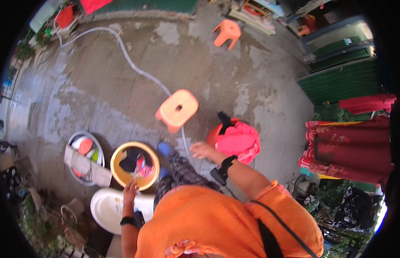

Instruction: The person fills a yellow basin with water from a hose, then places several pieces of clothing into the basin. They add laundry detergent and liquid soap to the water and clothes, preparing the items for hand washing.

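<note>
My left hand (130, 191) is at the near rim of a yellow plastic basin (115, 167); a thin pale strip shows above its fingertips, and whether they grip it is unclear. Dark cloth (130, 160) and a pink-red patterned item (144, 168) lie in this basin. My right hand (203, 151) has its fingers apart and appears to hold nothing. It is beside a red bucket (213, 134) heaped with bright pink cloth (237, 140) and a black item (224, 122). A peach plastic stool (184, 104) stands in front of my feet.
A pale hose (126, 53) winds over the wet concrete, passing by the stool. At left are a grey basin (102, 151) with a washboard-like board (87, 166) across it and a white tub (105, 206). Another stool (230, 30) stands farther off; red cloths (351, 145) hang at right.
</note>
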Motion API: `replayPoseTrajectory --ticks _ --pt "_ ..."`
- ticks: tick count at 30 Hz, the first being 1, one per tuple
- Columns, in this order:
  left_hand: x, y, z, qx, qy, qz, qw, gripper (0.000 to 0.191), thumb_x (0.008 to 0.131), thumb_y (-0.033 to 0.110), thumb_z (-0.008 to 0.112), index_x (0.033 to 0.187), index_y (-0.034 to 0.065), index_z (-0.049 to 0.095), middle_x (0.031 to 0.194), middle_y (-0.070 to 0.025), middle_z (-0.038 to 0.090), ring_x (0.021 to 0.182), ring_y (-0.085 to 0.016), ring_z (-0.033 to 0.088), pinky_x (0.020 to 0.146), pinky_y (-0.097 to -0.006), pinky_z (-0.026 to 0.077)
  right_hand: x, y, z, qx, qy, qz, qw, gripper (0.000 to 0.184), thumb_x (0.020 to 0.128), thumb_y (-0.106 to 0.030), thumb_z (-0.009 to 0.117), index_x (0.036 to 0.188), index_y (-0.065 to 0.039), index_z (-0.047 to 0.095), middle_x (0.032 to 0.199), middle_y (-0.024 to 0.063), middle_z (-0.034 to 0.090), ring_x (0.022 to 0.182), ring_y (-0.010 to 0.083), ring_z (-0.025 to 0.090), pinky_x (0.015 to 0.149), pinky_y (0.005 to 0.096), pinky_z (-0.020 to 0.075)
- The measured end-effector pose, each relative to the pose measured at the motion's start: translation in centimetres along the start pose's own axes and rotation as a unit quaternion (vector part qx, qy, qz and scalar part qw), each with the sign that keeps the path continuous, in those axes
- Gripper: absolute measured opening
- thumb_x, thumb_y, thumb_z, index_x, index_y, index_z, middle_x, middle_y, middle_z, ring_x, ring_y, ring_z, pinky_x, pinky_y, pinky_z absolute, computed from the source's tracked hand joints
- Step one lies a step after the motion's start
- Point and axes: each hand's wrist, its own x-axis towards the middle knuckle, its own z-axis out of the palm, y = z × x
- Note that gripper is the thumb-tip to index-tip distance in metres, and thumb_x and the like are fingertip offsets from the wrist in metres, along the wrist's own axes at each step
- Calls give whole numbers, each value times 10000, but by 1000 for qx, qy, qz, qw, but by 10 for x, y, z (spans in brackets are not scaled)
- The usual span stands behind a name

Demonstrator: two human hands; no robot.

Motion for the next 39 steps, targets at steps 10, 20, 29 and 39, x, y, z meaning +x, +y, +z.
replayPoseTrajectory --ticks 10,20,29,39 --pt "-23 -45 -53 -47 76 -37 995 387 849 307 520 1183 118 480 1054 -27 568 890 -145 551 744 -290 401 -37 32 24 2 41 47 998 321 810 -329 540 1027 -95 578 994 14 581 791 140 604 609 291 456" --pt "-14 -14 -20 -102 55 -20 993 360 850 262 519 1174 109 476 1048 -14 576 870 -117 556 669 -234 402 -64 28 -12 51 85 32 995 319 815 -312 537 1045 -92 568 978 4 576 787 120 588 615 275 445" --pt "36 77 67 -128 36 30 991 360 847 228 541 1170 87 472 1011 -58 593 772 -114 584 574 -205 429 -8 -11 -108 55 31 -1 998 329 837 -330 524 1074 -104 559 1013 2 569 833 138 587 671 286 448" --pt "114 276 335 -15 -35 33 999 332 842 198 515 1152 83 486 1009 -49 604 846 -146 587 610 -228 436 24 -34 -388 182 90 -22 979 303 836 -309 534 1068 -116 558 1043 4 563 838 151 598 688 314 456"
